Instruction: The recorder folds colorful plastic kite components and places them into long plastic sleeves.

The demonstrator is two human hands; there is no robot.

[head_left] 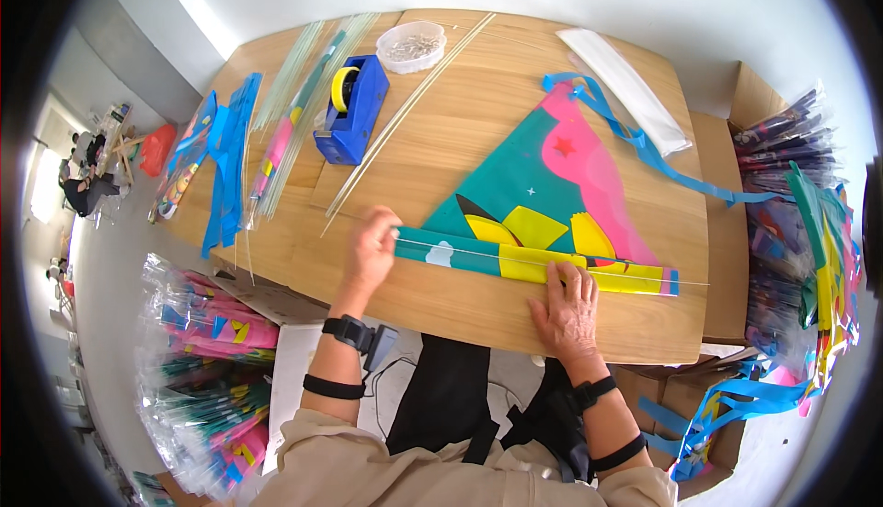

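A triangular kite of green, pink and yellow thin fabric lies on the table, its near side folded into a long green and yellow strip. A thin pale rod runs along this strip and sticks out past its right end. At the strip's left end my left hand is closed in a pinch, with the rod's left end at its fingertips. My right hand lies with fingers stretched out on the yellow part of the strip, pressing it to the table. Blue ribbon trails from the kite's far tip.
A blue tape dispenser, a clear tub of small metal pieces and loose thin rods occupy the table's far left. A white packet lies at far right. Bagged kites stand left below; boxes of kites stand right.
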